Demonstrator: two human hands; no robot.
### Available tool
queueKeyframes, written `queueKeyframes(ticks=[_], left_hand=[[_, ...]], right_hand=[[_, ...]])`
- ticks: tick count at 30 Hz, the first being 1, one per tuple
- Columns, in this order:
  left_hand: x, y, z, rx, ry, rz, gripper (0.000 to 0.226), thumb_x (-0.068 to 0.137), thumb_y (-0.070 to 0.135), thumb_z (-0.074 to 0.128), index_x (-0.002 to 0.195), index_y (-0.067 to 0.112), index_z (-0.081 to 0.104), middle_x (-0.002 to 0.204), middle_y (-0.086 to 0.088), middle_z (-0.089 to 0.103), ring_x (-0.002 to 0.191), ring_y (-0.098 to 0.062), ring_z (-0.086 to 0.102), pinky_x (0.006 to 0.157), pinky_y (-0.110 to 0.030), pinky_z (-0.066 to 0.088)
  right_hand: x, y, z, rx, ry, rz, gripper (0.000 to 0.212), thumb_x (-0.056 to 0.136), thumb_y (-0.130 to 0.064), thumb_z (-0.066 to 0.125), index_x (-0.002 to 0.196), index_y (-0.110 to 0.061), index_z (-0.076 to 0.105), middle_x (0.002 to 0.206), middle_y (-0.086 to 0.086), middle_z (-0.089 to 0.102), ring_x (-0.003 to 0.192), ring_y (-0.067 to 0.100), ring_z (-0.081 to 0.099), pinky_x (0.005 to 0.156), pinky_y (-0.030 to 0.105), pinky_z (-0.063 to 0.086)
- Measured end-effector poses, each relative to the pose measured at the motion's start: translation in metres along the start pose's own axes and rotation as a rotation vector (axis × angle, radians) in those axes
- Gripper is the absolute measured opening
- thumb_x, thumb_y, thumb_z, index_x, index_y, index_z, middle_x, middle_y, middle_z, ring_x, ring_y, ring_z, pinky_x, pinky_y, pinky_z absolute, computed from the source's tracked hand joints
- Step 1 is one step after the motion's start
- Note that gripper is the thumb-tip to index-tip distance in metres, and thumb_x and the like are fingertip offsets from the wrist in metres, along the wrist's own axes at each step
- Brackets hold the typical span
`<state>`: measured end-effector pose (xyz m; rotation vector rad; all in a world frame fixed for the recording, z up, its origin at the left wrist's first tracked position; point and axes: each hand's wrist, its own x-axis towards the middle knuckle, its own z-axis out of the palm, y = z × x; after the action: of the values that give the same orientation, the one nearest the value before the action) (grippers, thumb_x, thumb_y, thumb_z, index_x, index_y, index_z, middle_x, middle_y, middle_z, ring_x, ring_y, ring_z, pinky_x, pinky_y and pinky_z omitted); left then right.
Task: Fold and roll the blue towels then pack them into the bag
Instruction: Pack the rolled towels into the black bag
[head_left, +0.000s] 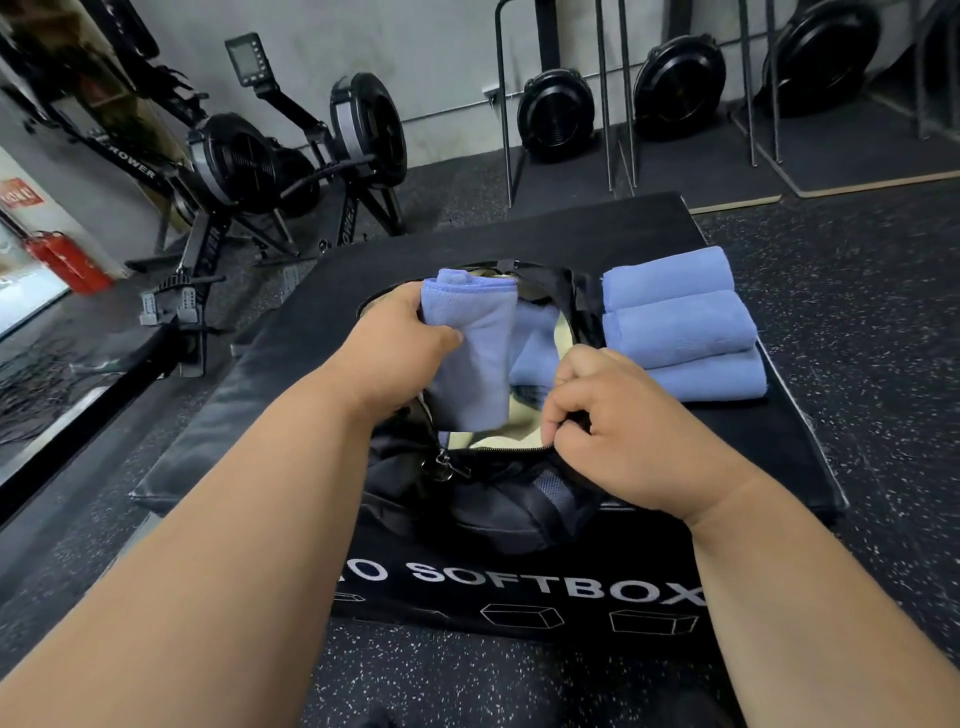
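Observation:
A black bag (498, 504) with a pale yellow lining lies open on a black soft box (519, 587). My left hand (395, 348) grips a rolled blue towel (467, 353) held over the bag's opening. Another blue towel (535, 343) lies inside the bag, partly hidden. My right hand (613, 431) pinches the bag's near zipper edge and holds the opening apart. Three rolled blue towels (680, 327) lie side by side on the box, just right of the bag.
Rowing machines (249, 166) stand at the back left, and more are stored upright against the back wall (556, 114). A red fire extinguisher (67, 260) lies at far left. Speckled rubber floor (857, 291) surrounds the box.

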<state>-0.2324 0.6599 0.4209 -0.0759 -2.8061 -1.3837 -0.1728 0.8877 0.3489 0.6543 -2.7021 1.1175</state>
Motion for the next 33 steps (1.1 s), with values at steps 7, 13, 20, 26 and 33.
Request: queueKeyframes(ticks=[7,13,20,26,33], left_hand=[[0.021,-0.008,0.031,-0.213,-0.232,-0.239,0.033,0.092,0.003,0.067,0.12,0.019,0.071,0.12,-0.012,0.077,0.116,-0.03,0.072,0.103,-0.054,0.056],[0.03,-0.026,0.041,-0.159,-0.419,-0.367,0.036,0.095,0.002,0.064,0.128,0.016,0.068,0.126,-0.016,0.073,0.107,-0.028,0.067,0.091,-0.046,0.052],[0.037,-0.048,0.051,-0.103,-0.625,-0.478,0.08,0.072,0.01,0.083,0.143,-0.007,0.047,0.132,-0.022,0.063,0.128,-0.042,0.062,0.113,-0.071,0.038],[0.025,-0.048,0.06,-0.138,-0.714,-0.487,0.046,0.095,-0.01,0.057,0.14,-0.003,0.059,0.137,-0.024,0.066,0.128,-0.04,0.064,0.116,-0.056,0.045],[0.022,-0.05,0.062,-0.176,-0.69,-0.491,0.038,0.096,-0.005,0.059,0.134,-0.001,0.063,0.13,-0.027,0.069,0.123,-0.044,0.066,0.109,-0.059,0.051]], right_hand=[[-0.004,-0.003,-0.006,0.161,-0.029,-0.029,0.021,0.08,-0.018,0.054,0.071,-0.029,0.071,0.097,-0.012,0.053,0.102,0.009,0.051,0.082,0.012,0.034],[-0.001,-0.003,-0.01,0.296,-0.037,-0.035,0.023,0.08,-0.016,0.054,0.071,-0.03,0.07,0.098,-0.012,0.052,0.102,0.009,0.051,0.084,0.01,0.033],[0.001,-0.001,-0.012,0.322,-0.043,-0.02,0.035,0.085,-0.003,0.061,0.073,-0.034,0.073,0.102,-0.013,0.052,0.11,0.007,0.05,0.087,0.01,0.032],[0.001,-0.003,-0.013,0.308,-0.051,-0.012,0.035,0.086,-0.004,0.061,0.074,-0.034,0.073,0.103,-0.013,0.053,0.111,0.007,0.05,0.088,0.01,0.033],[0.002,-0.005,-0.011,0.293,-0.046,-0.016,0.033,0.085,-0.004,0.061,0.073,-0.032,0.074,0.101,-0.011,0.054,0.109,0.009,0.051,0.089,0.013,0.035]])
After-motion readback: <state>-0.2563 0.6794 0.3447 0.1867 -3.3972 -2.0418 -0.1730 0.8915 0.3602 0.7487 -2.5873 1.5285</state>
